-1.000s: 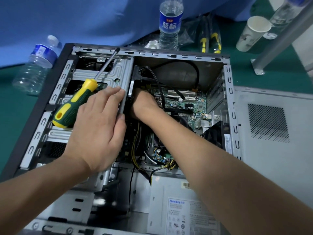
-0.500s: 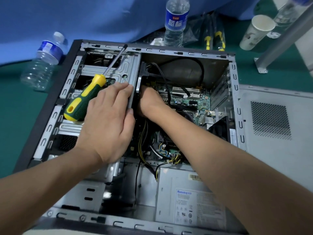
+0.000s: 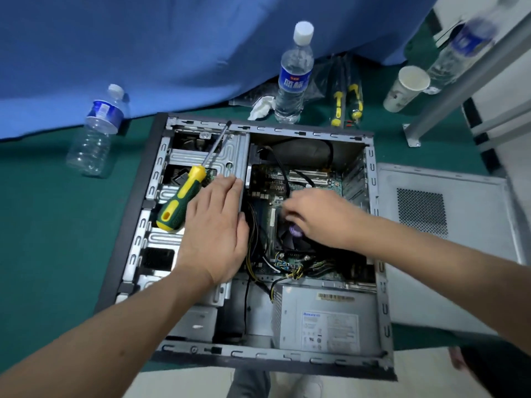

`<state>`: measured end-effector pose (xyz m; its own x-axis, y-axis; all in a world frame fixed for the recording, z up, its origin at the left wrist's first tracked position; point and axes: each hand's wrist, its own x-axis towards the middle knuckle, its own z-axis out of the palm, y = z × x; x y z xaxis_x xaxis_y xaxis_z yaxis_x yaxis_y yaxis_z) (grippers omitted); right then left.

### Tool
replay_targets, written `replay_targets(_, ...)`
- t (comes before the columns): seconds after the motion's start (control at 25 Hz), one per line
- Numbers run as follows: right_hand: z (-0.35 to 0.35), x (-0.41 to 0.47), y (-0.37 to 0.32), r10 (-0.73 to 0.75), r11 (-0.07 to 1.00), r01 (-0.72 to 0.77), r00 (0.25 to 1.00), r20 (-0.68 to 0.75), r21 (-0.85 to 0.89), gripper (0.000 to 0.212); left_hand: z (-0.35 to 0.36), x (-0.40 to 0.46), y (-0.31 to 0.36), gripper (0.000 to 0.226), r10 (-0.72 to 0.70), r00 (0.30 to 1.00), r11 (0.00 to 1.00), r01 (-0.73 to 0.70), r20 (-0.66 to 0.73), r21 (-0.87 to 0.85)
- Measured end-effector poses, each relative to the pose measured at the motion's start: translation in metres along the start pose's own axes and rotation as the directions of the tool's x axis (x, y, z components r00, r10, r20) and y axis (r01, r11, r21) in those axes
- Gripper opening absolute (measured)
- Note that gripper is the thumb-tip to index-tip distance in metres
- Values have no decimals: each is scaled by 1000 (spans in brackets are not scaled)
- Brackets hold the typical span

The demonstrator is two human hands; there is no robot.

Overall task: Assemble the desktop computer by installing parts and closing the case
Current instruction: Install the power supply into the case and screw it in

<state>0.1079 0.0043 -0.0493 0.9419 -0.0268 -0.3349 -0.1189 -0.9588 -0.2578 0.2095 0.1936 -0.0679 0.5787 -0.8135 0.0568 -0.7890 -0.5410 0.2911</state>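
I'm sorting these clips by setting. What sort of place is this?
Probably a makeshift repair or assembly workbench, not an office desk: an open computer case lies on a green mat, a screwdriver rests on its drive cage, and a blue cloth hangs behind.

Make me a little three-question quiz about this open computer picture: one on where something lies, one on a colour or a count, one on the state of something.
1. Where does the screwdriver lie?
A. On the metal drive frame inside the computer case
B. On the green floor
C. In the paper cup

2. What colours is the screwdriver's handle?
A. Red and black
B. Yellow and green
C. Plain blue

3. In what state is the case?
A. Closed
B. Open, its side panel lying beside it
C. Standing upright

Answers:
1 A: the handle rests on the frame, just left of the left hand.
2 B: yellow bands show on a dark green handle.
3 B: the circuit board and cables are bare to view, and the right hand reaches inside.
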Motion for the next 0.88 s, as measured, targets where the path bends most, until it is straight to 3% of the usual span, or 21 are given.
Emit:
replay_targets(0.12, -23, -32, 15, 88, 985, -45, 963, 254, -168, 21, -3, 0, 1, 56, -6, 1000, 1000, 6, 25, -6)
replay_targets(0.2, -26, -44, 7, 100, 961, 27, 893, 438, -275, 22, -4, 0, 2, 56, -10, 999, 1000, 10, 39, -3)
replay_targets(0.28, -24, -48, 0, 99, 927, 116, 841, 532, -356, 21, -6, 0, 3, 57, -10, 999, 1000, 10, 48, -2)
replay_targets(0.56, 3, -44, -28, 291, 828, 189, 659, 693, -527, 21, -10, 1, 4, 59, -25, 995, 1000, 25, 92, -7)
replay_targets(0.68, 8, -43, -26, 300, 823, 198, 644, 704, -532, 31, -8, 1, 3, 59, -19, 994, 1000, 20, 109, -2)
replay_targets(0.88, 12, -38, -29, 344, 840, 124, 632, 694, -529, 22, -5, -1, 1, 59, -15, 994, 1000, 15, 107, -3)
